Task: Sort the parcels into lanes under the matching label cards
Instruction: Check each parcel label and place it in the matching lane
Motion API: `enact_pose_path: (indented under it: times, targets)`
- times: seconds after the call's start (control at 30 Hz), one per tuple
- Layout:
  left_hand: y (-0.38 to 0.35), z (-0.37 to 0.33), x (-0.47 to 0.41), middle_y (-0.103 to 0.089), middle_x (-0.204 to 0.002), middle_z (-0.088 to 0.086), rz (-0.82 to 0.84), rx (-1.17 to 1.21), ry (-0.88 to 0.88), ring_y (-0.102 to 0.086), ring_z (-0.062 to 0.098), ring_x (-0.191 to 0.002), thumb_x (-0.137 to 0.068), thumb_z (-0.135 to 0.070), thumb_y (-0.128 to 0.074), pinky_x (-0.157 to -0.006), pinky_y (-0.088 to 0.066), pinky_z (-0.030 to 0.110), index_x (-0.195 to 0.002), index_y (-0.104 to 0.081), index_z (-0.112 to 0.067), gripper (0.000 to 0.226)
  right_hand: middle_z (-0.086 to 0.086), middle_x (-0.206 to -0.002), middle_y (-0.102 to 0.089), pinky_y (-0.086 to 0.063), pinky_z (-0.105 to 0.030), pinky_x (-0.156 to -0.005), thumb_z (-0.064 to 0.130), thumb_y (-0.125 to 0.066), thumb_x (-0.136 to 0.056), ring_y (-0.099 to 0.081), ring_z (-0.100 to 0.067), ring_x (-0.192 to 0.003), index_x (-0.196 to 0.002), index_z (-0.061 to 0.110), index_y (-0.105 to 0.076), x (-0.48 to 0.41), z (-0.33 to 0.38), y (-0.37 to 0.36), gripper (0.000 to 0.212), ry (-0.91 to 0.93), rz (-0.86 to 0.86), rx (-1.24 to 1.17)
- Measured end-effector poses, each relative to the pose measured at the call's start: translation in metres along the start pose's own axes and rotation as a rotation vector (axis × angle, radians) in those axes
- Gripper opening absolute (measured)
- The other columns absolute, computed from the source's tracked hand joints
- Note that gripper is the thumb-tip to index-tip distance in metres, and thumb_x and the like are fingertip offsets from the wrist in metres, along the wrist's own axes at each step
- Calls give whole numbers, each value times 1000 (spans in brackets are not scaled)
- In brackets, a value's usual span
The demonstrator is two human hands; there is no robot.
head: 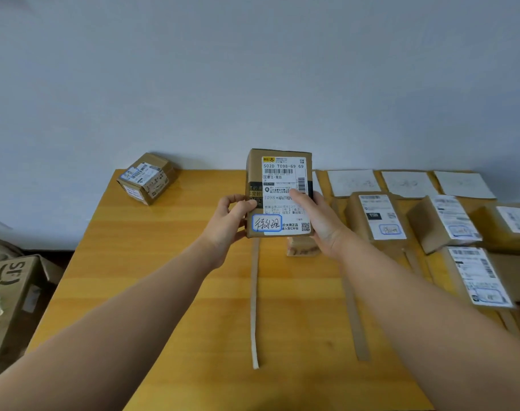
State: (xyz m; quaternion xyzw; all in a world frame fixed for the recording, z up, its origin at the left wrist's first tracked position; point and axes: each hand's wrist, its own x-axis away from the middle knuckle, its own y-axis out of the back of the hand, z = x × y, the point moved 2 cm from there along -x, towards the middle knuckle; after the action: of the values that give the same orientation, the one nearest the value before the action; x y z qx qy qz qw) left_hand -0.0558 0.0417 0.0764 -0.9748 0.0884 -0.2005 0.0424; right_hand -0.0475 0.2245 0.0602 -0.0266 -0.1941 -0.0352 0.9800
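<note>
A brown cardboard parcel [278,179] with a white shipping label and a blue-framed handwritten tag is held upright above the wooden table [164,277], label facing me. My left hand [227,222] grips its left edge and my right hand [318,218] grips its right edge, thumb across the label. White label cards [352,182] lie in a row along the table's far right edge. Below them lie sorted parcels [377,216], each showing a label. Cardboard strips [254,292] mark the lanes.
A lone parcel [147,178] sits at the table's far left corner. A small piece of cardboard [301,247] stands under the held parcel. An open carton [12,289] stands on the floor at left. A plain wall rises behind the table.
</note>
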Motion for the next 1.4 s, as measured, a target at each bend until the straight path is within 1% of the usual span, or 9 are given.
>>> enact_pose_path:
  times: [0.13, 0.23, 0.53, 0.83, 0.97, 1.1, 1.17, 1.27, 1.4]
  targets:
    - [-58, 19, 18, -69, -97, -3, 66, -30, 51, -63, 15, -87, -94, -33, -52, -84, -47, 34, -121, -50, -28, 28, 8, -104, -74, -52, -42, -93, 62, -69, -71, -70, -14, -96, -132, 26, -47, 33, -7, 59, 74, -7, -83, 74]
    - [-102, 32, 31, -69, -97, -3, 65, -31, 68, -63, 13, -83, -93, -36, -52, -87, -45, 33, -122, -53, -27, 30, 10, -102, -71, -51, -29, -78, 54, -66, -81, -68, -8, -92, -124, 24, -50, 58, -9, 102, 55, -16, -114, 87]
    - [-196, 72, 59, -70, -99, -4, 27, -29, 99, -65, 12, -87, -93, -39, -55, -85, -47, 30, -120, -55, -22, 32, 8, -105, -71, -50, -37, -93, 58, -67, -79, -68, -13, -96, -124, 26, -52, 100, -35, 195, 58, -48, -150, 127]
    - [-231, 115, 67, -59, -109, -7, -103, -162, 172, -55, 17, -110, -93, -41, -54, -100, -46, 38, -111, -54, -25, 25, 5, -115, -69, -47, -49, -100, 72, -74, -53, -65, -20, -106, -131, 26, -46, 111, -85, 238, 95, -200, -135, 155]
    - [-228, 129, 66, -56, -104, -5, -166, -227, 213, -54, 17, -107, -94, -39, -54, -97, -47, 37, -109, -54, -23, 22, -3, -118, -67, -45, -47, -101, 57, -73, -73, -62, -23, -107, -131, 19, -42, 120, -107, 245, 75, -324, -104, 148]
    - [-224, 141, 63, -55, -100, -6, -191, -253, 240, -53, 17, -105, -93, -38, -55, -94, -47, 35, -108, -53, -23, 21, 0, -101, -66, -47, -29, -68, 43, -71, -82, -63, -12, -84, -122, 18, -42, 121, -128, 249, 55, -384, -94, 96]
    - [-224, 145, 60, -54, -100, -6, -191, -258, 246, -53, 17, -105, -94, -39, -55, -95, -47, 36, -109, -52, -23, 22, -1, -108, -65, -43, -25, -60, 39, -70, -85, -61, -13, -82, -124, 18, -42, 118, -130, 250, 52, -390, -106, 106]
    - [-227, 147, 56, -54, -99, -6, -187, -256, 251, -53, 18, -107, -94, -39, -54, -98, -47, 37, -111, -52, -21, 24, -5, -123, -63, -45, -27, -61, 36, -68, -88, -62, -20, -94, -130, 14, -42, 109, -133, 252, 55, -373, -161, 239]
    - [-226, 150, 52, -54, -99, -8, -197, -256, 259, -53, 17, -108, -94, -38, -54, -97, -47, 36, -111, -51, -23, 23, -6, -123, -62, -50, -31, -68, 36, -64, -90, -63, -23, -98, -127, 13, -42, 100, -133, 253, 48, -365, -153, 354]
